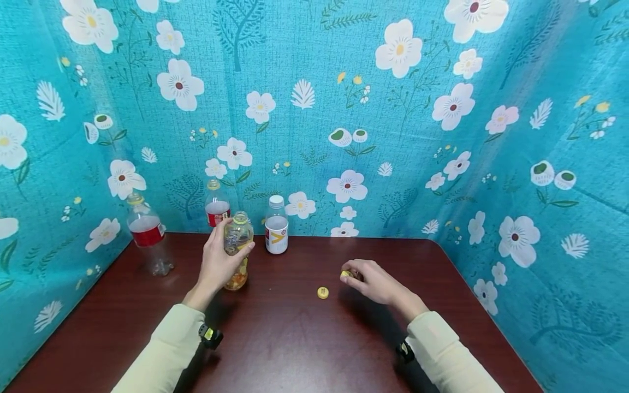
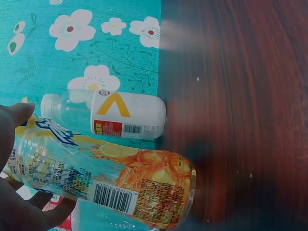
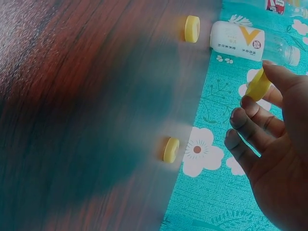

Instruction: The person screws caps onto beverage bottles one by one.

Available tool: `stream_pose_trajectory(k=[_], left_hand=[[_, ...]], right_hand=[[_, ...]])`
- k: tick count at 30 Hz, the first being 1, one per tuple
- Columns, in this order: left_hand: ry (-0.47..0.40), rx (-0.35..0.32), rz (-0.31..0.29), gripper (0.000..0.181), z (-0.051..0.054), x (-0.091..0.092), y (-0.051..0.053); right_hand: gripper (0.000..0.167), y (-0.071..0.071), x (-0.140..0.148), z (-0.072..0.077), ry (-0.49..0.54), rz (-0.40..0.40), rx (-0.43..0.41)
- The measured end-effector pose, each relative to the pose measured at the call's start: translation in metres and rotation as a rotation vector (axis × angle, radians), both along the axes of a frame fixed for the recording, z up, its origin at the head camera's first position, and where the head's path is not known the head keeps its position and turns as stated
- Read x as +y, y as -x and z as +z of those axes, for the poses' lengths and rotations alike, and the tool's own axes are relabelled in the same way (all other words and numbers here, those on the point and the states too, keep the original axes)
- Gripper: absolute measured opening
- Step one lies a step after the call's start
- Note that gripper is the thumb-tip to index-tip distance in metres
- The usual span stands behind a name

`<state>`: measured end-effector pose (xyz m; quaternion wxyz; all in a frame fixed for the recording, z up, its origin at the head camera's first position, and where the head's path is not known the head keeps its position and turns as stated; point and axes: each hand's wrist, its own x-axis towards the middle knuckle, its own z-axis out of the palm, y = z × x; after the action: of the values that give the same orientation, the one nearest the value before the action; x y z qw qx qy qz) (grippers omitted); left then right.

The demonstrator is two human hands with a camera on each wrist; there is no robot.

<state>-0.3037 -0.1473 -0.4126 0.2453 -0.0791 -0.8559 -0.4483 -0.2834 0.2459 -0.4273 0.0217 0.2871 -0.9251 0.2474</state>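
The dark red-brown rectangular table [image 1: 275, 338] looks like wood, streaky-grained, smooth and glossy. At 11 o'clock from its middle, the clear, orange-printed plastic bottle [image 2: 120, 178] shines; at 12, the clear, white-labelled plastic bottle [image 1: 277, 232] looks smooth. The small, round yellow plastic caps [image 1: 322, 293] look smooth too. Beyond, at 12, the turquoise flowered cloth [image 1: 300, 142] is matt and woven-looking.

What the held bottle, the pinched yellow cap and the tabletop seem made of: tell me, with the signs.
Held bottle: probably glossy plastic; its wall is see-through around the printing.
Pinched yellow cap: likely plastic, opaque and evenly colored.
Tabletop: wood or laminate, can't tell which; reddish-brown, streaked grain with a glossy sheen.
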Motion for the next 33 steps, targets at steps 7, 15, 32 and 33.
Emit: stream_pose_trajectory(k=[7,15,32,33], left_hand=[[0.009,0.019,-0.044,0.079,0.006,0.009,-0.001],[0.024,0.039,-0.099,0.079,0.008,0.024,-0.002],[0.032,0.013,-0.190,0.078,0.005,0.046,-0.008],[0.031,0.004,-0.192,0.078,0.005,0.047,-0.009]], right_hand=[[0.017,0.001,-0.007,0.004,0.011,0.025,0.049],[0.017,0.001,-0.015,0.017,0.013,0.060,0.107],[0.019,0.002,-0.038,0.052,0.007,0.084,0.142],[0.019,0.002,-0.039,0.053,0.012,0.084,0.135]])
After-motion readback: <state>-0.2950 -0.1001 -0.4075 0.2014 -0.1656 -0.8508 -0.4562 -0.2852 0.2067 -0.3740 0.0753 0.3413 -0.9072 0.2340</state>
